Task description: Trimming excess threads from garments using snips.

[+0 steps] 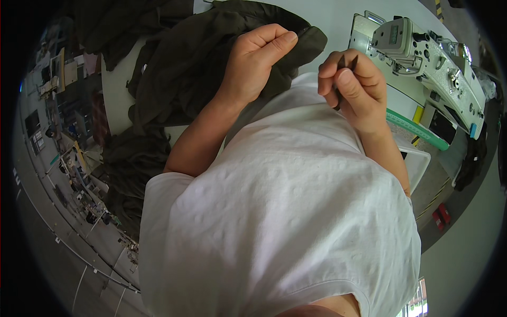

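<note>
A dark olive garment [185, 58] lies bunched over the white table and hangs down on the left side. My left hand [256, 61] is closed at the garment's right part, thumb pressed against the curled fingers, with cloth reaching just past the thumb. To the right, my right hand [359, 87] is closed around small dark thread snips [347, 63]. Their two pointed tips stick up between thumb and fingers, slightly apart, facing away from me. The rest of the snips is mostly hidden by the fingers. Both hands are raised in front of my white shirt, apart from each other.
A white sewing machine [433, 63] with a small display stands at the right. Below it runs a green ruler-like strip [417, 129], beside a white bin [420, 166]. Red objects [441, 215] lie low at right. More dark cloth [129, 179] hangs at left.
</note>
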Action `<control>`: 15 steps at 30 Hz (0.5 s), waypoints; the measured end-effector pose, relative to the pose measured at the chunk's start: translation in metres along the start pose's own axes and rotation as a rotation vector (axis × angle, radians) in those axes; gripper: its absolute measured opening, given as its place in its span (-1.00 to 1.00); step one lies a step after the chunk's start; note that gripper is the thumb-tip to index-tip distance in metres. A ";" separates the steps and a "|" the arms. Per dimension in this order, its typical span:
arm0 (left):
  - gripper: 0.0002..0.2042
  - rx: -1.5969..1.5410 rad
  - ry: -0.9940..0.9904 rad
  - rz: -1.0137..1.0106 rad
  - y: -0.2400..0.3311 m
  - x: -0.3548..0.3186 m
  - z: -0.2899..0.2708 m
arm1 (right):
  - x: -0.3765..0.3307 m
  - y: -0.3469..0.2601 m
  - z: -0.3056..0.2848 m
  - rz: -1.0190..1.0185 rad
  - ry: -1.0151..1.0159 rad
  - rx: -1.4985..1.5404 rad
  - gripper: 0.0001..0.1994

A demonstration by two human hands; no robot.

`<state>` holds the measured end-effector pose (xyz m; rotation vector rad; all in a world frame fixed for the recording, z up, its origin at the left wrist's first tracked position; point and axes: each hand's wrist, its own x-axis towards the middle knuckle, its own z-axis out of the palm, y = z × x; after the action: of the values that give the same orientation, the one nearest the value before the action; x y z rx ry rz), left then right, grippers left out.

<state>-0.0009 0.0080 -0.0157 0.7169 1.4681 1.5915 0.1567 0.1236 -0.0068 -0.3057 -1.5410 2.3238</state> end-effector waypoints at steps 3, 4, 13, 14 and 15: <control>-0.82 0.009 0.014 0.010 0.000 0.000 0.001 | 0.005 -0.008 -0.002 -0.164 0.032 -0.187 -0.84; -0.82 0.010 0.014 0.010 -0.001 0.000 0.002 | 0.008 -0.011 -0.002 -0.218 0.077 -0.454 -0.83; -0.80 0.073 -0.007 0.065 -0.003 -0.002 0.008 | 0.017 0.000 -0.008 -0.585 0.109 -1.282 -0.67; -0.80 0.103 -0.006 0.060 -0.003 -0.002 0.005 | 0.017 -0.001 -0.008 -0.584 0.109 -1.282 -0.67; -0.80 0.133 -0.006 0.054 -0.002 -0.002 0.003 | 0.016 -0.003 -0.008 -0.546 0.112 -1.291 -0.69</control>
<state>0.0028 0.0075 -0.0172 0.8433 1.5736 1.5414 0.1453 0.1375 -0.0075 -0.2323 -2.4362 0.6757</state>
